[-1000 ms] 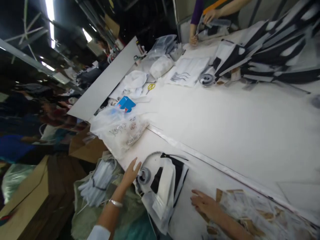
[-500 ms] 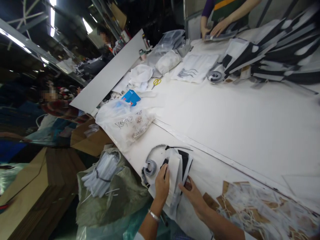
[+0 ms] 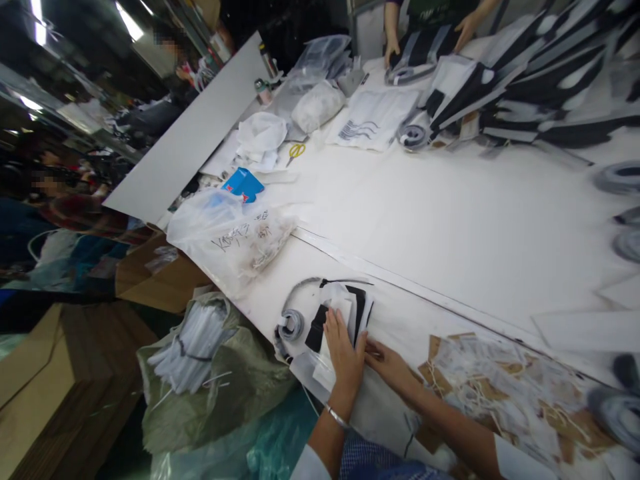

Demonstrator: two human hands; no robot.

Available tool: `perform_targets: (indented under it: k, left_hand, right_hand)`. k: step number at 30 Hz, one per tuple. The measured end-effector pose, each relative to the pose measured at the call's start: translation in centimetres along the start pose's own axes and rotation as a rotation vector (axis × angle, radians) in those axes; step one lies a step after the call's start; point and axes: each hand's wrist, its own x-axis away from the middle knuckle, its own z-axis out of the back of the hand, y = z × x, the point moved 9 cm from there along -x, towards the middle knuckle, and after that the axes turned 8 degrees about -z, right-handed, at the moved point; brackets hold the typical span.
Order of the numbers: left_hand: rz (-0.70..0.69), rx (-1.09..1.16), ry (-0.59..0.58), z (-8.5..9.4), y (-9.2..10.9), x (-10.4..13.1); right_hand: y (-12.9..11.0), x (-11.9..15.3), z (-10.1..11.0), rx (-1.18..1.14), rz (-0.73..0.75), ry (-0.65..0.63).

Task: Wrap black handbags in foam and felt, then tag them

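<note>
A folded black-and-white fabric piece (image 3: 360, 308) lies near the table's front edge, a white sheet on top of it. My left hand (image 3: 345, 350) rests on it, fingers stretched out flat. Beside the left thumb, my right hand (image 3: 387, 363) has its fingers pinched together at the piece's right edge. Its fingertips are partly hidden. A coiled grey strap (image 3: 291, 325) sits just left of the piece, with a loose length curving up behind it. Under my left wrist, a translucent plastic sheet (image 3: 313, 370) reaches the table edge.
Tags with strings (image 3: 505, 393) are heaped at the right. A filled plastic bag (image 3: 230, 240), a blue box (image 3: 243, 185) and yellow scissors (image 3: 296, 153) lie farther left. A sack of white strips (image 3: 193, 353) stands below the edge. Across the table a co-worker's hands (image 3: 467, 30) handle a black piece.
My left hand has gone from gripping the piece's left side to lying flat on top. My right hand has closed at the right edge. The co-worker's black piece is now spread wider.
</note>
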Motion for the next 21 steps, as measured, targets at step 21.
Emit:
perform_targets:
  k: [21]
  left_hand:
    - [-0.332,-0.050,-0.180,-2.1,1.1,1.9]
  right_hand:
    - [-8.0,-7.0,4.6,0.683,0.451,0.087]
